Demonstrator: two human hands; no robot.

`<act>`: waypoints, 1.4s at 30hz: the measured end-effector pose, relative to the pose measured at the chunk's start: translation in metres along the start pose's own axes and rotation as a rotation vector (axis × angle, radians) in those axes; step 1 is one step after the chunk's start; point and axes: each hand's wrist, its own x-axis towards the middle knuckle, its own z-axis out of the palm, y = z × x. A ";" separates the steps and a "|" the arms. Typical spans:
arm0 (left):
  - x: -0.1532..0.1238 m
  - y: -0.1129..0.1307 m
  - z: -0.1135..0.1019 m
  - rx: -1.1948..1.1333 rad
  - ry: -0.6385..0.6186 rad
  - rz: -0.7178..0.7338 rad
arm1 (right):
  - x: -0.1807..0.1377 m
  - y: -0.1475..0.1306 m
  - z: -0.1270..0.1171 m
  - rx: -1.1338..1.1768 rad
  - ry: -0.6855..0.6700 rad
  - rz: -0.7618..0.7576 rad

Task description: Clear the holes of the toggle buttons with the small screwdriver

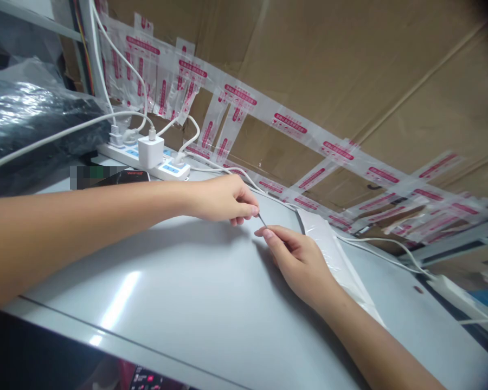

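Note:
My left hand reaches across a pale grey table with its fingers pinched on a thin grey strip. My right hand lies on the table just right of it, fingers curled, its fingertips touching the strip's lower end. Beneath and beyond my right hand lies a white flat item in clear plastic wrap, with a dark curved edge at its far end.
A white power strip with a white charger and several white cables stands at the back left. A black plastic-wrapped bundle sits at the far left. Cardboard walls patched with red-printed clear tape rise behind. Another white cable runs right.

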 end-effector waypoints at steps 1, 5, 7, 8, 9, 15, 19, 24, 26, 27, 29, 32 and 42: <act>-0.001 0.001 0.000 0.017 0.003 0.007 | 0.000 0.000 0.000 0.000 -0.001 -0.002; -0.002 0.001 0.004 0.096 0.023 0.029 | 0.000 0.000 -0.001 -0.056 0.022 -0.044; -0.001 0.000 0.007 0.169 0.044 0.068 | -0.001 -0.001 -0.001 -0.108 0.033 -0.072; 0.000 0.000 0.009 0.214 0.059 0.096 | -0.001 -0.002 -0.001 -0.132 0.035 -0.083; 0.000 0.000 0.011 0.260 0.076 0.127 | -0.001 -0.002 0.000 -0.155 0.036 -0.093; 0.001 -0.002 0.020 0.498 0.141 0.217 | -0.002 -0.004 0.001 -0.218 0.032 -0.147; 0.000 0.000 0.023 0.595 0.128 0.203 | -0.003 -0.004 0.001 -0.232 0.018 -0.148; -0.001 0.007 0.028 0.732 0.087 0.133 | -0.004 -0.005 0.002 -0.267 0.010 -0.120; -0.001 0.008 0.030 0.788 0.079 0.121 | -0.004 -0.006 0.002 -0.271 0.012 -0.112; -0.001 0.008 0.031 0.810 0.077 0.113 | -0.004 -0.006 0.003 -0.272 0.012 -0.110; -0.001 0.009 0.032 0.841 0.069 0.089 | -0.004 -0.006 0.003 -0.272 0.013 -0.108; -0.002 0.012 0.032 0.867 0.047 0.074 | -0.003 -0.006 0.004 -0.279 0.016 -0.105; -0.002 0.008 0.038 0.796 0.160 0.156 | -0.003 -0.007 0.004 -0.297 0.032 -0.095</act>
